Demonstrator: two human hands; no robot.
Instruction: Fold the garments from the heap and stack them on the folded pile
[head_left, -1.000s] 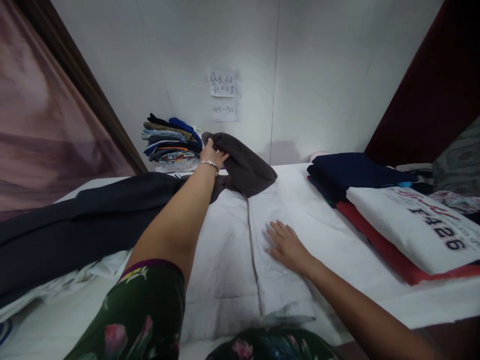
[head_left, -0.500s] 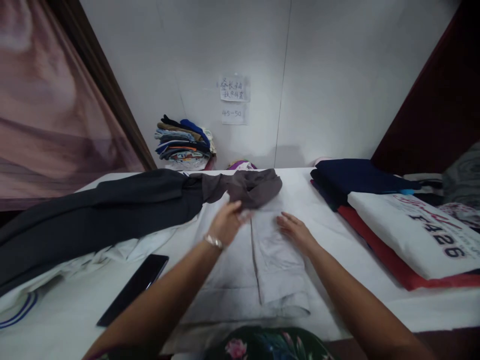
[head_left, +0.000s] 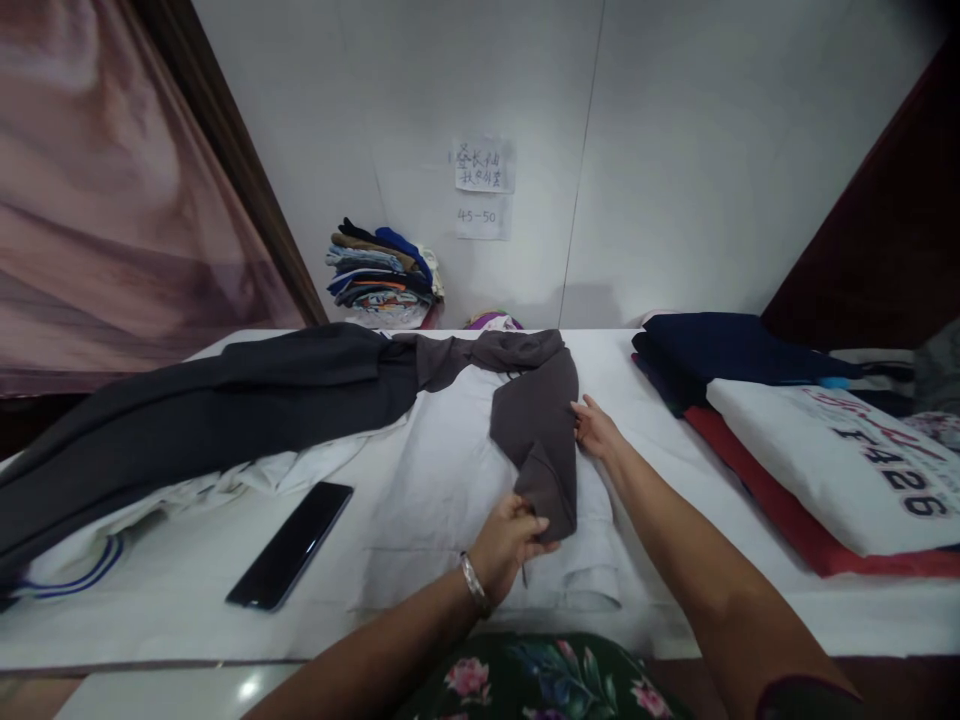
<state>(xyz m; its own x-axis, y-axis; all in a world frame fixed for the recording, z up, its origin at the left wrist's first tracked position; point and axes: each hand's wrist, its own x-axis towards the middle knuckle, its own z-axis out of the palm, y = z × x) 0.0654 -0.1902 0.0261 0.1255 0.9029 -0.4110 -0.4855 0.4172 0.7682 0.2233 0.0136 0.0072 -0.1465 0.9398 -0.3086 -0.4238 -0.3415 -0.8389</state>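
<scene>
A brown-grey garment (head_left: 546,410) lies partly over a folded pale garment (head_left: 442,460) in the middle of the white table. At the near end of the brown-grey garment, my left hand (head_left: 514,545) pinches a folded corner, a silver bracelet on its wrist. Fingers of my right hand (head_left: 594,428) close on the right edge of the same garment, farther back; the fingertips are partly hidden by it. The garment's far part is bunched and runs left to a long dark grey garment (head_left: 300,375). How the two join I cannot tell.
A black phone (head_left: 292,545) lies left of the pale garment. On the right is a pile of folded clothes with a white printed one (head_left: 832,465) on top. A clothes stack (head_left: 382,275) stands at the back by the wall (head_left: 675,150), which bears paper notes (head_left: 484,190).
My left hand has come nearer to me, drawing an end of the brown-grey garment over the pale one. My right hand has come to that garment's right edge.
</scene>
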